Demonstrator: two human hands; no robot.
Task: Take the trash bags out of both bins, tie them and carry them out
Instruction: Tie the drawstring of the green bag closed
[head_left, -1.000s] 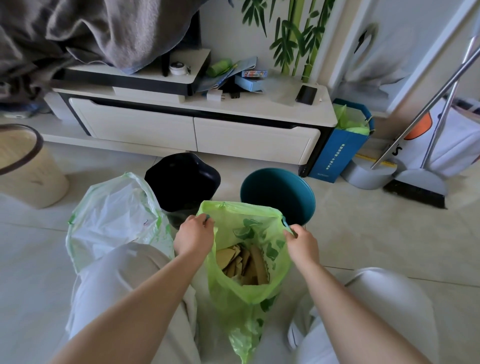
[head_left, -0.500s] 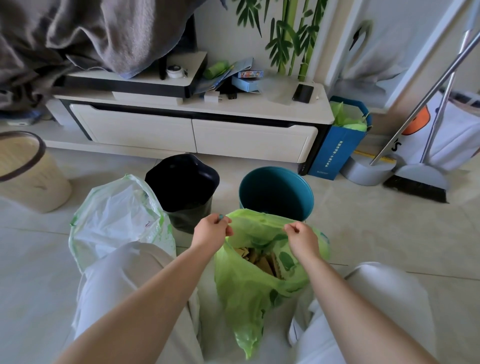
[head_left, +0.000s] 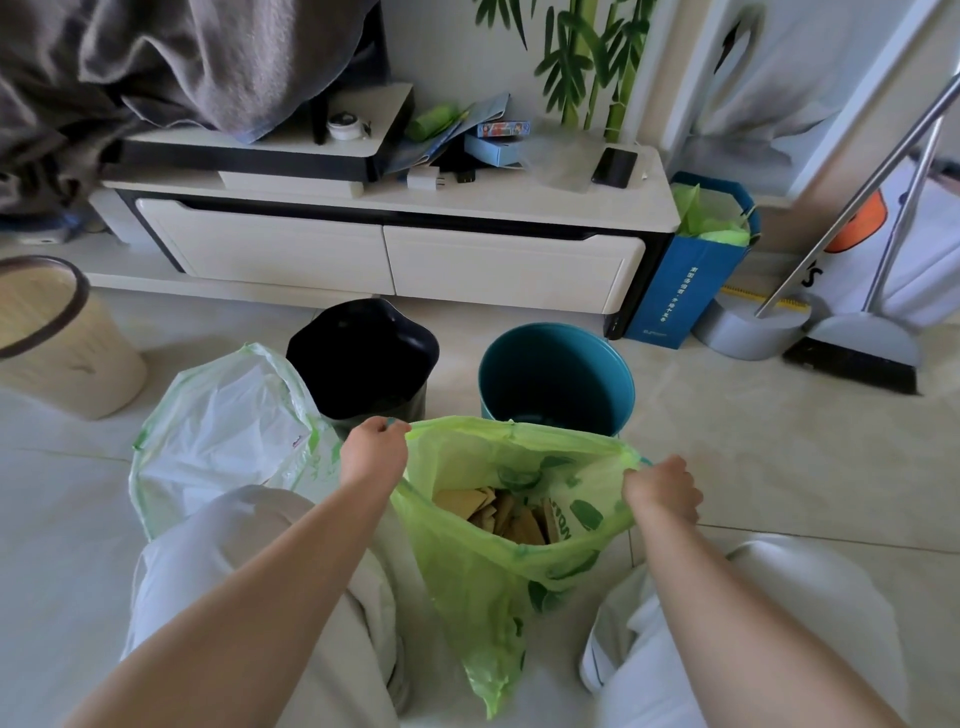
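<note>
A green trash bag (head_left: 488, 582) hangs between my knees, its mouth stretched wide open with brown cardboard scraps (head_left: 498, 514) showing inside. My left hand (head_left: 371, 454) grips the bag's left rim and my right hand (head_left: 662, 491) grips the right rim. Just behind the bag stand a black bin (head_left: 363, 353) and a teal bin (head_left: 558, 376), both without liners. A second, pale green-and-white trash bag (head_left: 228, 431) sits on the floor to the left, beside my left knee, its top loose.
A beige woven basket (head_left: 57, 343) stands at the far left. A white TV cabinet (head_left: 395, 249) runs along the wall behind the bins. At the right are a blue paper bag (head_left: 691, 280), a dustpan (head_left: 753, 327) and a broom (head_left: 857, 358).
My hands have moved apart, pulling the green bag's mouth from nearly pinched together to stretched wide. The bag sits a little higher.
</note>
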